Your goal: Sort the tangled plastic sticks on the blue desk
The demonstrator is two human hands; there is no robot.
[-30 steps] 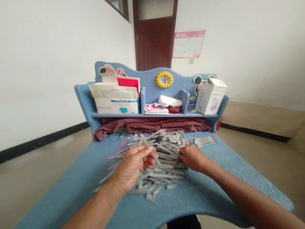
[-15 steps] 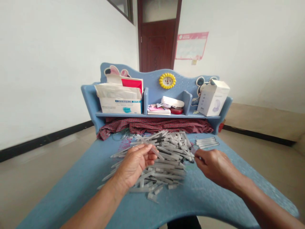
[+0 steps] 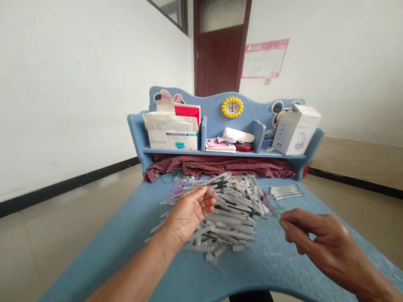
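Observation:
A heap of pen parts (image 3: 234,218), translucent whitish barrels and caps with some black bits, lies on the blue desk (image 3: 252,268). Over the heap's left side, my left hand (image 3: 192,212) is closed, thumb and finger pinching a translucent pen barrel (image 3: 212,193); its other fingers curl loosely. My right hand (image 3: 317,237) hovers right of the heap, closed in a pinch. A thin, pale, blurred piece seems to stick out leftward from its fingertips, too faint to name. Beyond that hand, several pens (image 3: 286,191) lie side by side in a neat row.
Behind the heap, a crumpled checked cloth (image 3: 220,165) lies under the blue shelf (image 3: 217,153). The shelf bears a mask box (image 3: 173,138), papers (image 3: 220,147), a red round tin (image 3: 244,147) and a white box (image 3: 297,130). A yellow flower-shaped clock (image 3: 232,108) is on its back panel.
My right hand has moved right and toward me, away from the heap. My left hand stays over the heap, and less of its barrel shows. The whole view has shifted slightly.

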